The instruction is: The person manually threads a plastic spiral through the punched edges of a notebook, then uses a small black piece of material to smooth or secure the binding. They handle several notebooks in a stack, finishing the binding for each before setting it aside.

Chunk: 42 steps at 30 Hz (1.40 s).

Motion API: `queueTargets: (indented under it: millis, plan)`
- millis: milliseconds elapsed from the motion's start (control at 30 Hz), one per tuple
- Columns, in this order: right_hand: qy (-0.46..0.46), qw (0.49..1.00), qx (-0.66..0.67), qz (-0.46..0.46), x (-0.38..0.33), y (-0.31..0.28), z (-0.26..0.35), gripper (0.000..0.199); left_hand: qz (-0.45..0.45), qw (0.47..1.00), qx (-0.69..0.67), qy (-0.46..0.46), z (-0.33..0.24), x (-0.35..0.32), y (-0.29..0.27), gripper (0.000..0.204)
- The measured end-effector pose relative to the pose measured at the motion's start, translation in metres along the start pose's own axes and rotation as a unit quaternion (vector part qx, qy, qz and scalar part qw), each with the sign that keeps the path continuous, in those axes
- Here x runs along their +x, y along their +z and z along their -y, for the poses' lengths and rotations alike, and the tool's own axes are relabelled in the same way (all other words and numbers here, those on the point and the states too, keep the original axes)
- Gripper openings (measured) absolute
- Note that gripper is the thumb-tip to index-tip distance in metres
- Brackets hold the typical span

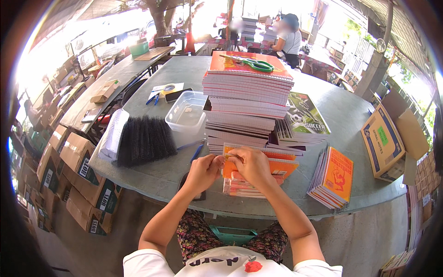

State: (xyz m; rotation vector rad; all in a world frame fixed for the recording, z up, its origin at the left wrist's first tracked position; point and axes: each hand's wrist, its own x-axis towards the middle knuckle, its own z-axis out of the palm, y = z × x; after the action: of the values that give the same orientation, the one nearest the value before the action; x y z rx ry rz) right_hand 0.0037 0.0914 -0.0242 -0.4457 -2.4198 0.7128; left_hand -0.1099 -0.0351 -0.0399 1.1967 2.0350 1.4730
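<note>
My left hand (203, 173) and my right hand (251, 162) meet close together at the table's near edge, by the left end of an orange notebook (288, 168). The right fingers pinch its edge. The left fingers are pressed together beside it; whatever they hold is hidden. Under the orange cover lie more notebooks (242, 188) with reddish covers. Just behind rises a tall stack of notebooks (247, 99), with green-handled scissors (258, 65) on top. Left of my hands lie a blue pen (197, 152) and a bundle of black spiral coils (143, 141).
The grey table (277, 208) also bears a clear plastic tub (187, 111), blue pliers (154, 99), green-covered notebooks (307, 115), a fanned orange-covered stack (338, 177) and an open cardboard box (383, 143). Cartons (92, 198) stand at lower left. A person (288, 41) is far back.
</note>
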Motion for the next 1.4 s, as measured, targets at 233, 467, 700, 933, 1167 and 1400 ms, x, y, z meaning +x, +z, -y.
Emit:
queueTargets:
  millis: [233,467,700,933,1167,1400]
  plan:
    - [0.008,1.0,-0.004,0.0,0.0,0.006,0.006,0.015,0.042,0.987,-0.106,-0.114,-0.006,0.0,-0.01,0.038]
    - [-0.055,0.998,0.009,-0.004,-0.001,0.006,0.0,0.016,-0.104,0.963,0.126,0.213,0.003,0.01,-0.006,0.025]
    - [-0.142,0.99,0.021,-0.007,-0.005,0.004,-0.001,0.011,0.169,0.984,0.024,-0.045,-0.007,0.012,-0.042,0.018]
    - [-0.115,0.992,0.032,-0.047,0.002,0.016,-0.004,0.016,0.068,0.995,0.013,0.075,0.007,0.007,-0.036,0.015]
    - [-0.014,0.999,0.032,0.019,0.004,0.004,-0.001,0.016,-0.014,0.986,0.055,0.154,0.01,0.001,-0.011,0.017]
    - [-0.007,0.999,0.01,0.03,0.006,0.003,0.009,0.015,-0.033,0.981,0.089,0.169,0.006,0.0,-0.013,0.014]
